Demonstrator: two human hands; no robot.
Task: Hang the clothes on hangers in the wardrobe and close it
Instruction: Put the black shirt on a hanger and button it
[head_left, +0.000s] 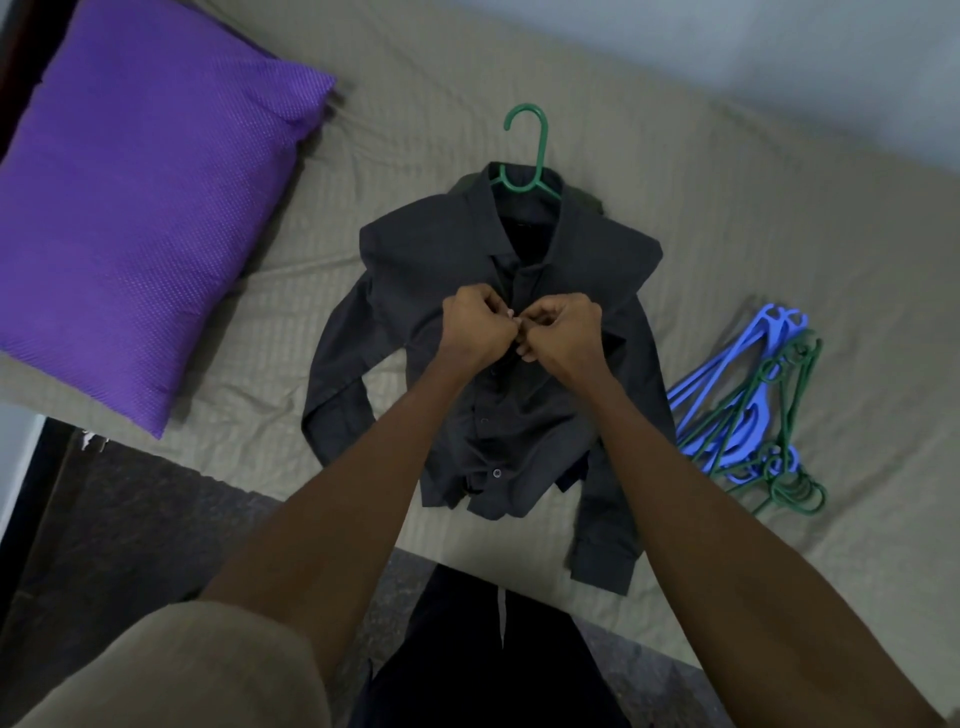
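Both arms extended over bed (701, 218). Left hand (475, 332) and right hand (563, 332), fingers curled, pinch shirt (415, 260) front at chest, knuckles nearly touching.

The shirt (483, 374) lies flat at the centre of the bed (727, 208), collar toward 12 o'clock, hem toward 6. A hanger (527, 156) sits inside its collar, the hook sticking out at 12 o'clock. The pillow (135, 208) lies on the bed at 10 o'clock, well apart from the shirt. A pile of hangers (753, 410) lies at 3 o'clock, just beside the sleeve. Both hands (519, 330) meet on the shirt's front.
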